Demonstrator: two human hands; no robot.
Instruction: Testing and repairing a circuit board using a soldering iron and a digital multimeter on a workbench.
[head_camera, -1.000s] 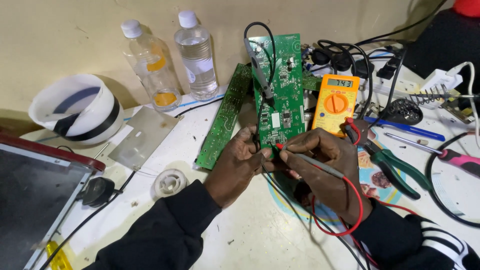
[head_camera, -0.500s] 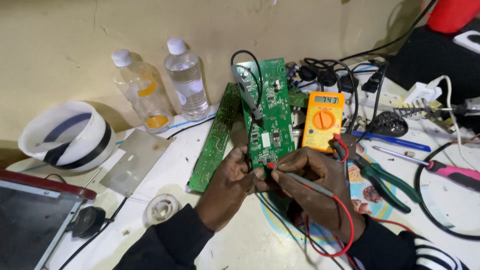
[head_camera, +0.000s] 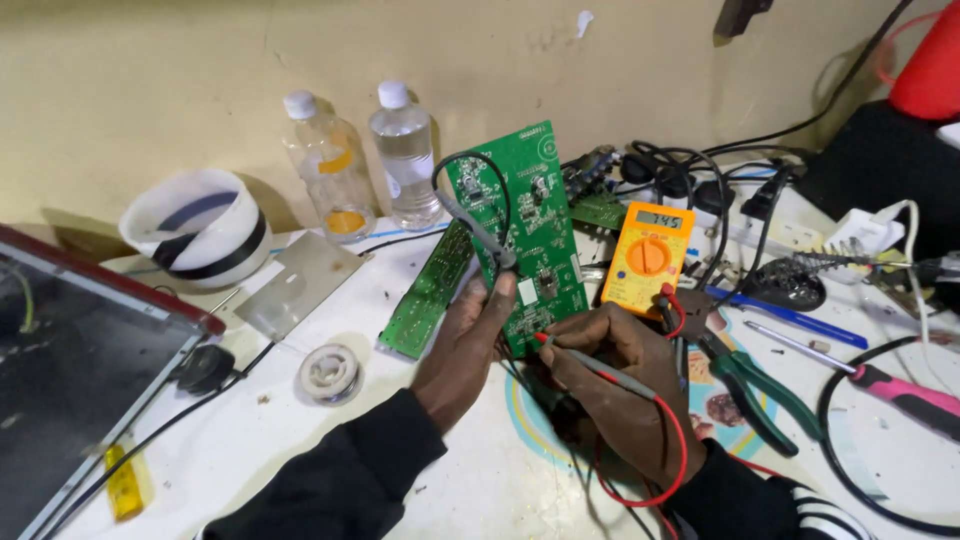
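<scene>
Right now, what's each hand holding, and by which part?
Left hand: green circuit board, gripped at its lower edge, thumb on the black probe. Right hand: red probe, held along its shaft.

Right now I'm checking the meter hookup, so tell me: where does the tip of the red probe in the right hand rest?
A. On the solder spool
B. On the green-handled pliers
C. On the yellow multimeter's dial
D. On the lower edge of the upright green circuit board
D: the right hand holds the red probe with its tip against the bottom edge of the green circuit board, which the left hand props upright.
</scene>
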